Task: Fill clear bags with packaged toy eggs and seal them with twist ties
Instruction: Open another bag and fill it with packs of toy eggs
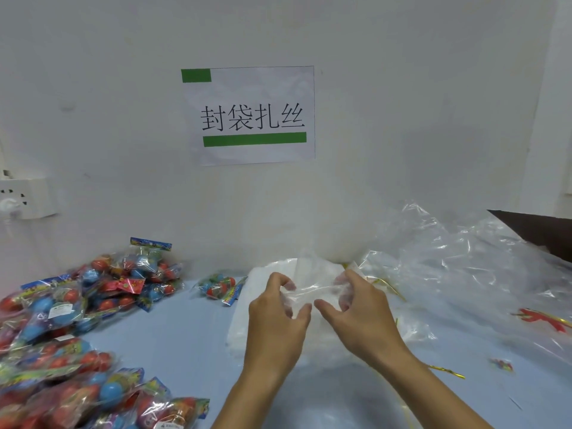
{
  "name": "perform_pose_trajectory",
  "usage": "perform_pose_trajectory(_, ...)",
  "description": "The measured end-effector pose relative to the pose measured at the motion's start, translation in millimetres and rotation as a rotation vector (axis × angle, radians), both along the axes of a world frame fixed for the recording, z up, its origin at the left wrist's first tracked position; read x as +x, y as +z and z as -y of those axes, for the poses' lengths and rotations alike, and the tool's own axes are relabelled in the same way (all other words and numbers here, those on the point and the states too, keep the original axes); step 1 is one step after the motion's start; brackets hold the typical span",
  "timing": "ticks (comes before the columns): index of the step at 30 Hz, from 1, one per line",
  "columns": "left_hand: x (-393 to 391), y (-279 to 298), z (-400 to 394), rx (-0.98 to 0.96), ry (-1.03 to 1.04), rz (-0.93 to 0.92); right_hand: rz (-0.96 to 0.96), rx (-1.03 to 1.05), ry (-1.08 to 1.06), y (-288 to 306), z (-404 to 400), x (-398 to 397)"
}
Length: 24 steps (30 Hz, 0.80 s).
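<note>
A clear bag (pixel 312 292) is pinched at its mouth between the left hand (pixel 275 317) and right hand (pixel 356 308), fingers curled onto the film, above the bag stack (pixel 247 320). The thin, glossy film could slip or stay stuck shut, seemingly still empty. Egg packs (pixel 102 283) are heaped well left.

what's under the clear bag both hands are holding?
Under the clear bag, pinched by the left hand and right hand, lies a stack of flat bags on the blue table. Anything beneath the stack is covered.
</note>
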<state>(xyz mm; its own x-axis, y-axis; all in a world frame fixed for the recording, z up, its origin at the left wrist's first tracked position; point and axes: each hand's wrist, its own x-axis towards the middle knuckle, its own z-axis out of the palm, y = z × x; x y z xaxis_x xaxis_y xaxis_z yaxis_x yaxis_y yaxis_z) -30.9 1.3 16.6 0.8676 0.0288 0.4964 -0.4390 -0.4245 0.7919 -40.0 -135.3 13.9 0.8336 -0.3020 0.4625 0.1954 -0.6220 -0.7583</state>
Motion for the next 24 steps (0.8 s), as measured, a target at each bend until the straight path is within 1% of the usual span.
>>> perform_pose_trajectory(4,3,4,-12,0.084,0.248,0.048,-0.055,-0.046,-0.246,1,10,2)
perform_pose_trajectory(7,2,5,-16,0.108,0.363,0.134,-0.044,-0.012,-0.316,4,18,0)
perform_pose_trajectory(8,3,5,-16,0.105,0.358,0.161,-0.032,-0.018,-0.306,4,19,0)
perform_pose_trajectory(10,4,5,-15,0.092,0.286,0.165,-0.016,-0.028,-0.251,3,19,1)
perform_pose_trajectory(14,4,0,-11,0.181,0.152,0.076,0.026,0.025,-0.049,3,13,0)
perform_pose_trajectory(16,4,-3,-7,0.24,0.151,0.041,0.02,-0.03,0.029,1,7,0)
perform_pose_trajectory(18,3,-2,-8,0.294,0.218,0.033,-0.019,-0.076,0.032,-3,3,2)
perform_pose_trajectory(19,3,0,-9,0.28,0.268,0.033,-0.05,-0.099,-0.014,-4,4,3)
perform_pose_trajectory(20,4,1,-11,0.223,0.314,0.029,-0.082,-0.113,-0.08,-3,6,3)
perform_pose_trajectory(22,5,5,-13,0.037,0.369,0.015,-0.126,-0.09,-0.189,-1,12,3)
perform_pose_trajectory(23,5,6,-13,-0.036,0.379,0.01,-0.145,-0.069,-0.21,1,14,2)
perform_pose_trajectory(24,4,6,-13,-0.068,0.379,0.018,-0.163,-0.052,-0.205,2,15,1)
